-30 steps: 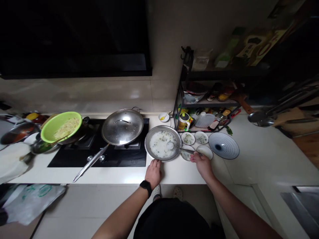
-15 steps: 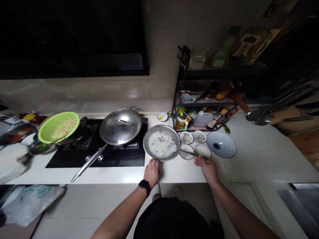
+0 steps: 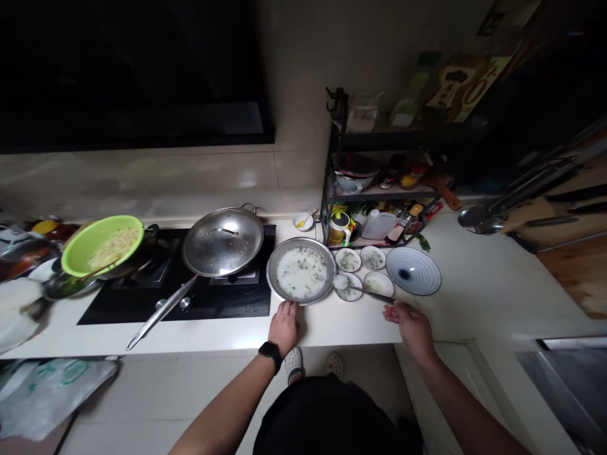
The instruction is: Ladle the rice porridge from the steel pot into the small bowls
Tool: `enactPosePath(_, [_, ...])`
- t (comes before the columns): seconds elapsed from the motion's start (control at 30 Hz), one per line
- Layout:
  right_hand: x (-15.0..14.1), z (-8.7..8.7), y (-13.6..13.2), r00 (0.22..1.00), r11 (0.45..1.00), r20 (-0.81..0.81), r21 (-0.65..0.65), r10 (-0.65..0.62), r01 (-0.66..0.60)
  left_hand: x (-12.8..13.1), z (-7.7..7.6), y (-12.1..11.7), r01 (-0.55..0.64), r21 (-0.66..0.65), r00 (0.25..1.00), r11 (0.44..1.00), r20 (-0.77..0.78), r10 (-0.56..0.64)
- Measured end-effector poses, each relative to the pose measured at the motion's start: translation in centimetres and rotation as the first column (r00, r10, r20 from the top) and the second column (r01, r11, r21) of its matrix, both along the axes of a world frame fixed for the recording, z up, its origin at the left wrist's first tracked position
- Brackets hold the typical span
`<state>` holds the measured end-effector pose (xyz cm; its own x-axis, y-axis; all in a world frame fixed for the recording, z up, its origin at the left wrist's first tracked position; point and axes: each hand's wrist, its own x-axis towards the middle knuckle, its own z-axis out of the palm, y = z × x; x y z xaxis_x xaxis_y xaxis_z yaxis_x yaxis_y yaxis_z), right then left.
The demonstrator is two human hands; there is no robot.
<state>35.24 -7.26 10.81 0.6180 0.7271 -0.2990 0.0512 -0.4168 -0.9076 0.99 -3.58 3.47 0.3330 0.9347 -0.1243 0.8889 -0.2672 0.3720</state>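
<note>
My left hand [image 3: 284, 327], with a dark watch on its wrist, grips the near rim of a steel bowl [image 3: 274, 287] of white soup with green flecks. My right hand [image 3: 411, 327] is closed on the handle end of a metal ladle [image 3: 365, 292]. The ladle's scoop hangs over the nearer left small dish [image 3: 349, 294]. Three more small dishes stand beside it: two farther back [image 3: 348, 260] [image 3: 372, 257] and one to its right [image 3: 379, 282].
A lidded steel pan [image 3: 222, 241] with a long handle sits on the black cooktop [image 3: 142, 303]. A green colander of noodles [image 3: 102, 243] is at far left. A blue striped plate [image 3: 413, 270] lies right of the dishes. A black rack of condiments [image 3: 374, 208] stands behind.
The ladle has come out of the steel bowl and moved right over the small dish. My right hand has drawn back to the right. My left hand stays on the bowl's rim.
</note>
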Motion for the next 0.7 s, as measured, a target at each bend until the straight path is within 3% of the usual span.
enactPosePath(0.13, [1.4,-0.7,-0.7,0.993,0.999,0.114,-0.026,0.031,-0.028,0.0,-0.1,0.0,0.008,0.007,1.000,1.000,-0.007,-0.008])
enactPosePath(0.23, [1.7,-1.0,-1.1,0.936,0.989,0.320,-0.025,0.148,-0.148,0.1,0.0,0.0,0.004,0.014,1.000,1.000,-0.011,-0.004])
enactPosePath(0.3, [1.7,-1.1,-1.4,0.814,0.950,0.516,0.002,0.267,-0.313,0.2,0.1,0.0,0.003,0.018,1.000,1.000,-0.010,-0.002])
enactPosePath(0.37, [1.7,-1.1,-1.8,0.625,0.865,0.692,0.002,0.361,-0.502,0.2,0.1,0.0,-0.001,0.016,1.000,1.000,-0.008,0.001])
enactPosePath(0.43, [1.6,-1.1,-2.3,0.440,0.763,0.796,-0.042,0.415,-0.645,0.3,0.1,-0.1,-0.005,0.012,1.000,1.000,-0.006,0.005])
enactPosePath(0.5, [1.5,-1.1,-2.7,0.315,0.689,0.841,-0.090,0.439,-0.720,0.3,0.0,-0.1,-0.010,0.006,1.000,1.000,-0.007,0.010])
enactPosePath(0.57, [1.3,-0.9,-2.9,0.267,0.666,0.864,-0.101,0.428,-0.739,0.2,0.0,-0.1,-0.014,-0.005,1.000,1.000,-0.007,0.014])
enactPosePath(0.7, [-0.3,-0.2,-1.8,0.275,0.694,0.881,-0.079,0.384,-0.715,0.2,0.2,-0.1,-0.019,-0.024,1.000,1.000,0.000,0.019])
